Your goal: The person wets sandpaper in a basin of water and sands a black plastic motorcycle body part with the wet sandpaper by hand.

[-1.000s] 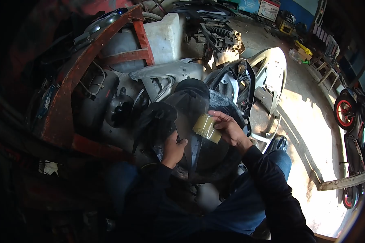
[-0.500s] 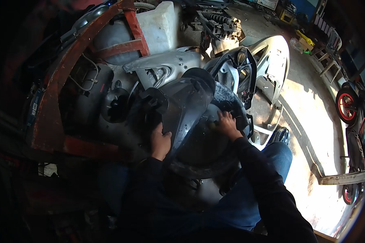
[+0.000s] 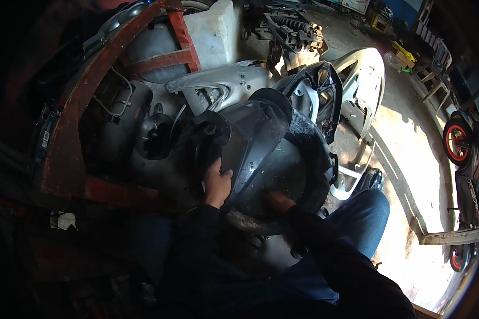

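The dark plastic panel [image 3: 255, 130] was held just ahead of the left hand [image 3: 217, 186], its thumb spread out and its fingertips hidden. To that hand's right, the round black tub [image 3: 315, 159] was partly covered. The right hand [image 3: 278, 202] was blurred by the tub's middle; its grip could not be told. Farther ahead, a grey panel [image 3: 231, 80] was seen

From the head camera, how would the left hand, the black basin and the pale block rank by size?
1. Black basin
2. Pale block
3. Left hand
Apparent sizes only; the block is farther off.
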The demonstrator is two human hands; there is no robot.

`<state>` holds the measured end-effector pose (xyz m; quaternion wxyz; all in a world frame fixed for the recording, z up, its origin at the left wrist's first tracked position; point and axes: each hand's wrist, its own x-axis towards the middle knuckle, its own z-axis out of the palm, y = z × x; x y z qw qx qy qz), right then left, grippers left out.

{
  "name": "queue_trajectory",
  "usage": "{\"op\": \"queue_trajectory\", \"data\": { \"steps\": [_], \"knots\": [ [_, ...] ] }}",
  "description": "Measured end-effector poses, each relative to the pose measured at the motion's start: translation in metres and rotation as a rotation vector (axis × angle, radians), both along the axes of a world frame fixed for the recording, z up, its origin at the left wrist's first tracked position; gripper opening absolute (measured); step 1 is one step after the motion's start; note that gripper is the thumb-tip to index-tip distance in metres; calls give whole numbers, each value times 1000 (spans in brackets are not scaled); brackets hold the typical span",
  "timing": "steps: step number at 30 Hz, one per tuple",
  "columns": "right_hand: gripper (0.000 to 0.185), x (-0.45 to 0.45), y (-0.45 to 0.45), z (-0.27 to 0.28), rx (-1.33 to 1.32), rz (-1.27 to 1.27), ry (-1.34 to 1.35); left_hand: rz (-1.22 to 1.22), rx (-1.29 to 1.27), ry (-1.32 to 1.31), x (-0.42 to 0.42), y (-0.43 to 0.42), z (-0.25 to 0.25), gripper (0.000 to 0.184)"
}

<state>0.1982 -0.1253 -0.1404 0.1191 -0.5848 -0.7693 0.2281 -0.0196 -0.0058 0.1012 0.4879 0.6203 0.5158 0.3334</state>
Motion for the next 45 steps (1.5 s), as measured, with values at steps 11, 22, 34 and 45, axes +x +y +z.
{"op": "queue_trajectory", "data": {
  "steps": [11,22,34,45],
  "knots": [
    [25,66,69,223,-315,-230,778,-13,114,83,3,5,-3,43],
    [35,65,48,282,-481,-401,1144,-25,121,19,15,-5,19,34],
    [59,77,84,85,-349,-341,-130,51,305,233,7,16,-2,36],
    [44,4,82,40,257,54,-437,-1,145,199,5,15,5,47]
  ]
}}
